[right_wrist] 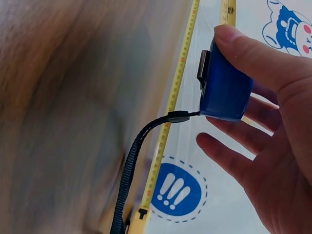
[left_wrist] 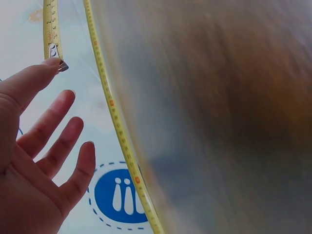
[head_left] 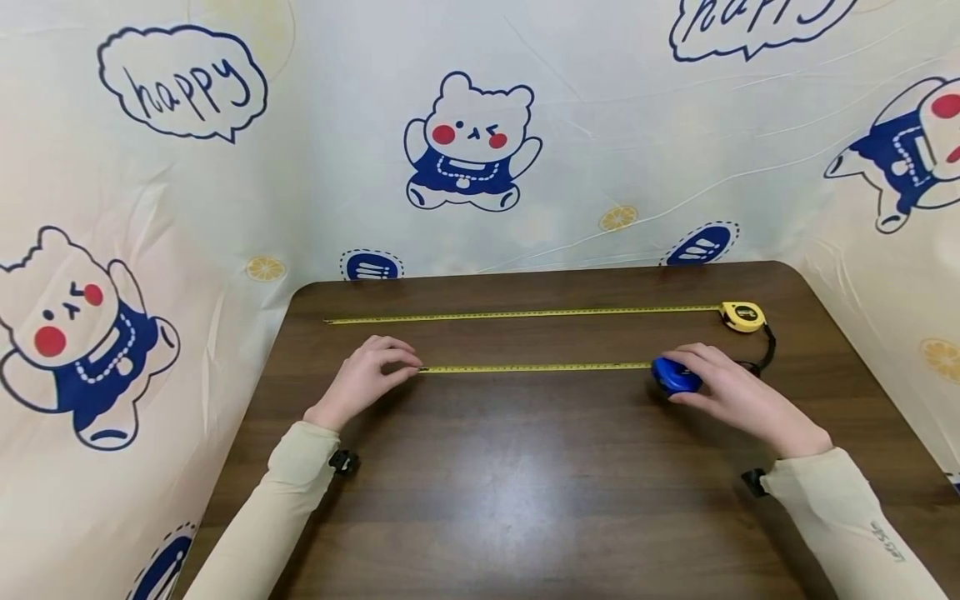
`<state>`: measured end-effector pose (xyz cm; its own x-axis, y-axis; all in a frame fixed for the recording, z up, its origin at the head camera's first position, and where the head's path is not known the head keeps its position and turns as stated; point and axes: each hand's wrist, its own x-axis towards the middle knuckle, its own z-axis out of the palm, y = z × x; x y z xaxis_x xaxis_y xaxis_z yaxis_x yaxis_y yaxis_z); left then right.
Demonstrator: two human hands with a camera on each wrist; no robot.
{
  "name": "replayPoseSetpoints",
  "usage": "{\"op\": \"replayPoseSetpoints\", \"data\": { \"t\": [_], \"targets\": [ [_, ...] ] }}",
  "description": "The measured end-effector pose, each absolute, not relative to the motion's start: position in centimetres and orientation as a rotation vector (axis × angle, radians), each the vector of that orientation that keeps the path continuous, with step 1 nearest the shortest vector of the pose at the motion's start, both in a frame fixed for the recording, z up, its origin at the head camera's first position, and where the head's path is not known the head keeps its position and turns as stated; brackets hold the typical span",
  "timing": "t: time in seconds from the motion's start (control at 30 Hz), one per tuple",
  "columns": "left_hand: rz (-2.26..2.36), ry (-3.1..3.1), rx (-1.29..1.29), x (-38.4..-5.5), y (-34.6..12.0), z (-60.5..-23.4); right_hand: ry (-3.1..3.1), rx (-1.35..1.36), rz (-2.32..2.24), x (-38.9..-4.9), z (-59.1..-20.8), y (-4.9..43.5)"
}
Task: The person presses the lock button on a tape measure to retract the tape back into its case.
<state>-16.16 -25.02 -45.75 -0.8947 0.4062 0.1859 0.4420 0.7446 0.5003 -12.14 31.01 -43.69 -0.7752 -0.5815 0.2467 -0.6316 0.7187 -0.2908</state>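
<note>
A blue tape measure (head_left: 672, 376) sits in my right hand (head_left: 723, 392), thumb on one side and fingers on the other. Its yellow blade (head_left: 532, 367) runs out leftward across the table to my left hand (head_left: 367, 375). There the thumb and a fingertip pinch the metal end hook (left_wrist: 62, 66), while the other fingers are spread. Behind, a yellow tape measure (head_left: 742, 317) lies on the table, its own blade (head_left: 525, 314) drawn out to the left, roughly parallel to the first. A black wrist strap (right_wrist: 131, 165) hangs from the blue case.
The brown wooden table (head_left: 502, 492) has rounded back corners. White cloth (head_left: 330, 150) printed with bears and speech bubbles rises behind it and at both sides. Small black devices sit at both cuffs.
</note>
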Motion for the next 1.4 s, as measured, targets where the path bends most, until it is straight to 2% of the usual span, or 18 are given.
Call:
{"op": "replayPoseSetpoints", "data": {
  "t": [1.4],
  "targets": [
    [-0.947, -2.784, -0.908, -16.3, -18.3, -46.1, -2.758, 1.139, 0.593, -13.1, -43.9, 25.1]
  ]
}}
